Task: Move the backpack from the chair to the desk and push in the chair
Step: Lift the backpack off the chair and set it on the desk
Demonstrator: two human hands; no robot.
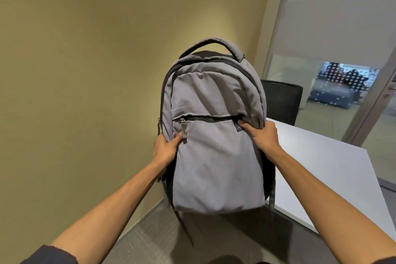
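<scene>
Grey backpack held upright in mid-air, centre of frame, front pocket facing the camera. Left hand clamps the bag's left edge, thumb pressed on the front next to the zipper pull. Right hand grips the right edge, fingers bunching the fabric beside a small dark label. Both arms stretched out from the bottom corners of the frame. White desk at right, its near corner just behind the bag's lower right; the bag's bottom hangs over grey floor. Dark chair behind the desk, centre right. Tan wall fills the left; glass partition upper right. Straps dangle below.
</scene>
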